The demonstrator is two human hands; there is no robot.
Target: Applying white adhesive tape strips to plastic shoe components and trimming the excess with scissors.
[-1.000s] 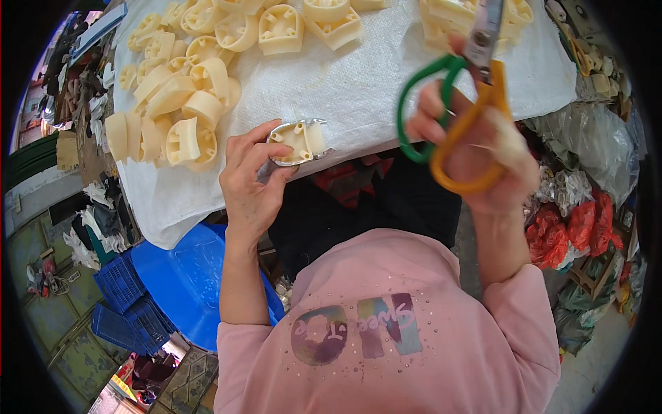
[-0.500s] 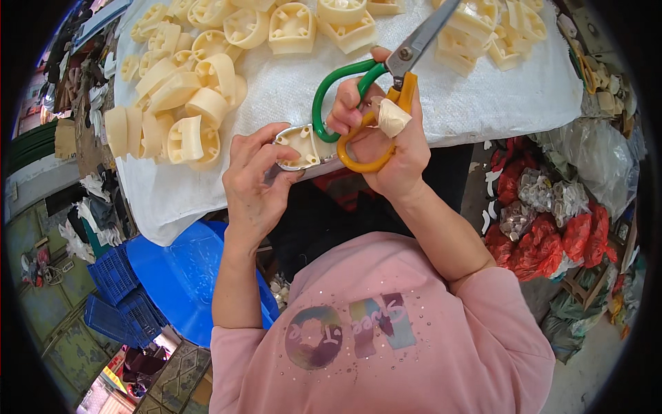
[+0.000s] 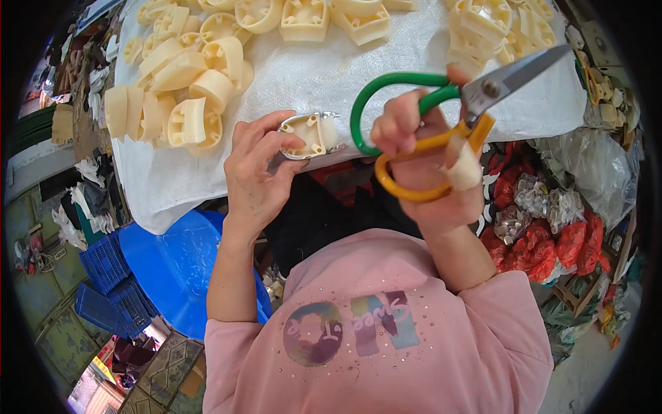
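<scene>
My left hand [image 3: 258, 176] pinches a small cream plastic piece with a silver band round it [image 3: 307, 136] at the table's front edge. Two loose ends of the band stick out on the piece's right side. In my right hand [image 3: 434, 152] is a pair of scissors [image 3: 491, 88] with one green and one orange handle, blades pointing up and right. The scissors are apart from the cream piece. A pale wrap [image 3: 463, 169] is round one finger of that hand.
Many cream plastic pieces [image 3: 181, 72] are heaped at the table's left and back, more [image 3: 483, 27] at the back right. White woven sheeting [image 3: 276, 83] covers the table. A blue basin [image 3: 172, 269] stands below left, red bags [image 3: 545, 241] below right.
My right hand has moved right with the scissors, away from the cream piece, and the blades have swung rightward. The left hand stays nearly in place, still holding the piece.
</scene>
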